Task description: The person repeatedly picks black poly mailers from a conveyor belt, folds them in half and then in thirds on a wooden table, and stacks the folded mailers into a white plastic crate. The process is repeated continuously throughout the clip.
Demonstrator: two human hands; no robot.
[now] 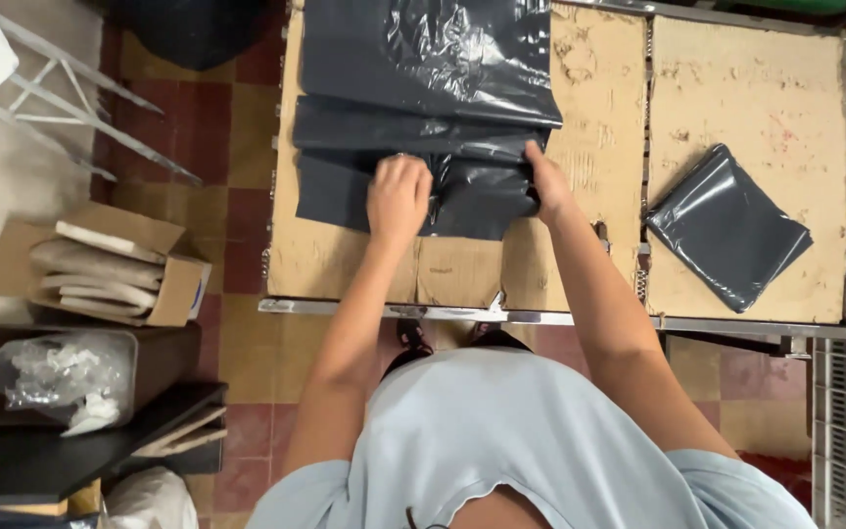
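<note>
Cardboard-covered tabletop (pixel 589 264), checkered tile floor beneath. Item one: large black plastic bag (pixel 423 108), spread across the tabletop's far left portion. Our left hand (pixel 399 196), fingers curled, presses on its near folded edge; our right hand (pixel 545 181) pinches that edge at the right. Item two: folded black bag (pixel 727 230), well apart, right. Item three: open cardboard box (pixel 100 264) on the floor, left.

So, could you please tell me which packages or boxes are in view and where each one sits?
Cardboard box: floor, left of table, open, brown, holding pale rolls.
Clear bag: lower left, in dark bin, crumpled.
Folded bag stack: table right, square, dark grey.
Labels, screens: none.
</note>
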